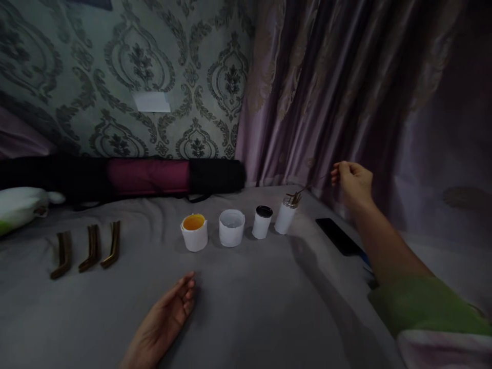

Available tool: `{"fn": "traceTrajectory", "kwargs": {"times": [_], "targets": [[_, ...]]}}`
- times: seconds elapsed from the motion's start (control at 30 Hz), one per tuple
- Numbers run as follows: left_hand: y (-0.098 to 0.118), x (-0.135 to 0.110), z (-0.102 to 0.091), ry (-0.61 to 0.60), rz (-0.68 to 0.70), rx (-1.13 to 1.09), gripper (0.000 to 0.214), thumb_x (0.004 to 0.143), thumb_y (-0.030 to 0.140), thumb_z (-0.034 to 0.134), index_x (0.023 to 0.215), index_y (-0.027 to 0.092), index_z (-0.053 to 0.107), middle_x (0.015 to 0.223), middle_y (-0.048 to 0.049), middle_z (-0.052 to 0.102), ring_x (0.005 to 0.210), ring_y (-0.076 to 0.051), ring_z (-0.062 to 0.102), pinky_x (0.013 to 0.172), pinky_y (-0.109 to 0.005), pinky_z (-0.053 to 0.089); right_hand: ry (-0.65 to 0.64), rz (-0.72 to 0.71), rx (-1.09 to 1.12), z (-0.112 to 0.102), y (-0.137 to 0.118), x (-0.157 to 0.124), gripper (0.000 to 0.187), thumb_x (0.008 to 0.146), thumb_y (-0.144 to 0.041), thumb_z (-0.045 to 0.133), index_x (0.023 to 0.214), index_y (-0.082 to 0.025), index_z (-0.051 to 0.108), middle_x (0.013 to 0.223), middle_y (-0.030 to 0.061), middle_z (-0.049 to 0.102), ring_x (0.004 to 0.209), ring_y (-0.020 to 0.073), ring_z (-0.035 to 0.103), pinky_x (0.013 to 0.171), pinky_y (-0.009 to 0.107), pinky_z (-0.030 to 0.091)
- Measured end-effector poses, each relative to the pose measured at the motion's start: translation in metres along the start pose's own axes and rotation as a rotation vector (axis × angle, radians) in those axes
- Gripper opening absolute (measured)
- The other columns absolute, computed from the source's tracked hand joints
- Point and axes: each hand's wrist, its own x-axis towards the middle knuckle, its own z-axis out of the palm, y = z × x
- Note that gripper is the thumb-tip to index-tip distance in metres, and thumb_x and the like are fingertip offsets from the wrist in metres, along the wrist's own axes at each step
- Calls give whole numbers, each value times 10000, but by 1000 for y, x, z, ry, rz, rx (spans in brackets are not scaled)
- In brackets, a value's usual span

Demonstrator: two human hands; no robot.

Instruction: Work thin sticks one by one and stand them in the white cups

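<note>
My right hand (351, 179) is raised at the right, its fingers pinched on one end of a thin brown bent stick (313, 183). The stick slants down to the left, towards a tall white can (285, 218) with several brown sticks (294, 198) poking out of its top; I cannot tell whether it is fully out. My left hand (169, 315) is palm up and holds nothing, fingers loosely curled and apart, in front of a white cup with a yellow-orange inside (195, 238). Beside that stand a white cup with a pale inside (231, 233) and a white can with a dark inside (261, 225).
At the left, three groups of bent brown sticks (92, 248) lie on the grey sheet (246, 307). A black and maroon long bag (149, 177) runs along the wall, with a white plush toy (23, 205) before it. A black phone (338, 236) lies under my right arm.
</note>
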Motion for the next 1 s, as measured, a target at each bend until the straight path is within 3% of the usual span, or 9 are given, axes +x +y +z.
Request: {"fn": "traceTrajectory", "kwargs": {"times": [0.43, 1.0], "targets": [[0, 0, 3, -17, 26, 10, 202, 771, 33, 452, 920, 88, 577, 756, -51, 556, 584, -72, 526, 509, -191, 469, -82, 4, -53, 8, 22, -1, 156, 769, -280, 487, 691, -163, 554, 546, -8, 516, 411, 67, 441, 377, 193, 365], [0, 2, -2, -89, 33, -3, 190, 769, 66, 491, 935, 91, 580, 772, -46, 565, 602, -71, 530, 533, -190, 457, -307, 21, -197, 21, 55, -17, 224, 728, -376, 495, 734, -173, 589, 635, 36, 577, 471, 96, 495, 398, 205, 374]]}}
